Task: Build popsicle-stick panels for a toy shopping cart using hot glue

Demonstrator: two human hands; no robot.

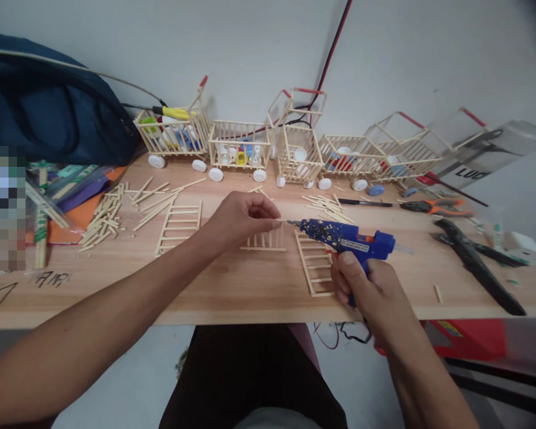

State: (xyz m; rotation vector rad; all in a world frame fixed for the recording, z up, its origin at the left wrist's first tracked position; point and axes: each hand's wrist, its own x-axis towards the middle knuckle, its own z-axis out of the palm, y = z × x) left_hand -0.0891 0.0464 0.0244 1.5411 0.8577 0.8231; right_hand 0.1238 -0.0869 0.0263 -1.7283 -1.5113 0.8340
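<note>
My right hand [370,286] is wrapped round the handle of a blue glue gun [335,233], whose nozzle points left. Between thumb and fingertips, my left hand [250,214] pinches a thin wooden stick [284,221] right at the nozzle tip. Below that hand a small stick frame [268,241] with crossbars lies on the table, partly hidden by the hand. One ladder-like stick frame [315,268] lies under the glue gun, its right side covered by my right hand. Another ladder-like frame [178,229] lies left, beyond my left forearm.
Several stick-built carts [240,146] with bottle-cap wheels line the wall. Loose sticks [105,220] are piled left, with more short sticks [324,207] behind the gun. Orange-handled pliers [438,207] and a black cutter [477,262] lie right. A blue bag [49,101] stands back left.
</note>
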